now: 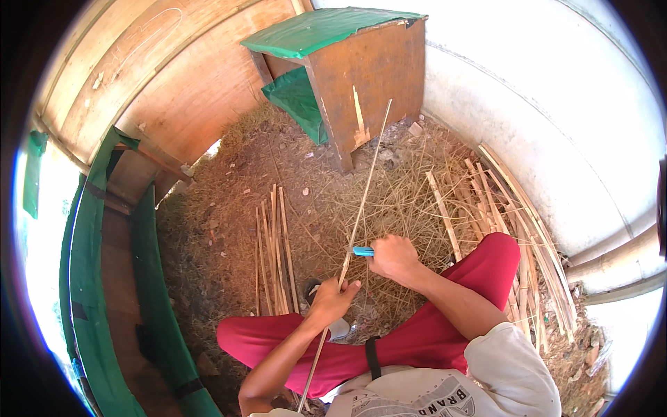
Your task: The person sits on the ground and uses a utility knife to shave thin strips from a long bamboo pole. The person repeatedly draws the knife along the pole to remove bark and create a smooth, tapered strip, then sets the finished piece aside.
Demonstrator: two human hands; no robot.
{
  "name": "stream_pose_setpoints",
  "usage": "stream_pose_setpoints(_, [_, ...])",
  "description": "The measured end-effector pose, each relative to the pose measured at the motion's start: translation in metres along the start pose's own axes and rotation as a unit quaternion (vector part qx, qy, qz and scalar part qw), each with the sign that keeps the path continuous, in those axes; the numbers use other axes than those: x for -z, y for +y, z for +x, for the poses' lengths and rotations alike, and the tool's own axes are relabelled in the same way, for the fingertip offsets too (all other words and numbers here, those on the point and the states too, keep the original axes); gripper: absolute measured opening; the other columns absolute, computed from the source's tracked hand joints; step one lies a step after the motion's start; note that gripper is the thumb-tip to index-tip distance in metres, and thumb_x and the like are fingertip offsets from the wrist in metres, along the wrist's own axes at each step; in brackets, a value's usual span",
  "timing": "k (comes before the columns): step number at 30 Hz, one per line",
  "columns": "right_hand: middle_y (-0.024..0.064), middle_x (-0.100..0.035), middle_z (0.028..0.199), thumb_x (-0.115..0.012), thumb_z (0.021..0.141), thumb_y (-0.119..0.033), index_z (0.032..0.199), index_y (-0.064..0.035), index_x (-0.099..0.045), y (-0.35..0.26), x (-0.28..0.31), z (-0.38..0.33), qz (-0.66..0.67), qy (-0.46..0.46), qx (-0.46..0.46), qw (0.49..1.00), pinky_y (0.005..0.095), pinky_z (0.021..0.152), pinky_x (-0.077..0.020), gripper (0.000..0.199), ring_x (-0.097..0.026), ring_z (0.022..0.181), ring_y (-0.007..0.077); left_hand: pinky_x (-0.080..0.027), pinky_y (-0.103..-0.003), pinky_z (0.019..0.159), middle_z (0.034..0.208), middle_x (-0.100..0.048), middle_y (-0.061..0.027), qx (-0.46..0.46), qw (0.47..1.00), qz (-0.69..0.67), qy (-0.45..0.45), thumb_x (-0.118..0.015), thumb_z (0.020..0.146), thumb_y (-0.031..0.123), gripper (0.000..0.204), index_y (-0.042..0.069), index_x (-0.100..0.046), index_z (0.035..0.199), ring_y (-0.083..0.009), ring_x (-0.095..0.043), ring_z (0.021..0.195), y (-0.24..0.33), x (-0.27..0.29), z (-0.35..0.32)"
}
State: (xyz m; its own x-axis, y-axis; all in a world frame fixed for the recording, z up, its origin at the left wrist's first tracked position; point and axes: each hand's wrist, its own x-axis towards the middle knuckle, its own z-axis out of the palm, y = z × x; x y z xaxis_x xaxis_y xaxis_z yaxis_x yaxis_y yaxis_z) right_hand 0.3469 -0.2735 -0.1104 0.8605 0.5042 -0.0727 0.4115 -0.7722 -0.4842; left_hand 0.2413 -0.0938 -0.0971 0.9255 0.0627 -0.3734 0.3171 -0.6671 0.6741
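Strip (359, 215) gripped in closed left hand (331, 304); right hand (394, 257) clenched around blue tool (362, 251), end at strip.

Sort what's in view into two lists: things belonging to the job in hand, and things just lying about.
Job in hand:
Thin stick, in the left hand
Blue tool, in the right hand
Left pile of sticks and right pile of sticks, probably

Just lying about:
Dry straw-like litter
Wooden box with green cover
Green-covered frame, far left
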Motion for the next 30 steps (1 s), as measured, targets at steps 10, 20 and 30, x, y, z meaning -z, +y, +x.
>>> stream_pose_setpoints(10, [0.0182,-0.071,0.075,-0.064,0.080,-0.016,0.073,-0.0039,-0.073,0.005,-0.024,0.016,-0.071,0.041,-0.007,0.997,0.0448,0.058,-0.0557,0.017,-0.072,0.069,0.0345,-0.047,-0.043,0.062,0.067,-0.059,-0.0181,0.016,0.999,0.024,0.039,-0.062,0.086,0.013,0.015,0.000,-0.056,0.082,-0.0297,-0.060,0.063,-0.006,-0.007,-0.008])
stream_pose_setpoints(20, [0.0190,-0.068,0.069,-0.062,0.078,-0.014,0.069,-0.0037,-0.070,0.017,-0.046,0.026,-0.073,0.087,0.029,0.993,0.0452,0.053,-0.0539,0.016,-0.071,0.063,0.0340,-0.048,-0.044,0.066,0.071,-0.060,-0.0202,0.033,0.999,0.030,0.007,-0.061,0.081,0.012,0.015,-0.002,-0.058,0.087,-0.0336,-0.063,0.068,-0.004,-0.005,-0.016])
stream_pose_setpoints(30, [0.0190,-0.069,0.068,-0.063,0.077,-0.015,0.068,-0.0037,-0.070,0.019,-0.056,0.031,-0.073,0.090,0.034,0.993,0.0437,0.050,-0.0534,0.016,-0.070,0.060,0.0331,-0.052,-0.047,0.076,0.083,-0.066,-0.0271,0.067,0.996,0.063,-0.020,-0.062,0.083,0.012,0.020,-0.004,-0.060,0.094,-0.0427,-0.067,0.084,-0.005,0.000,-0.018])
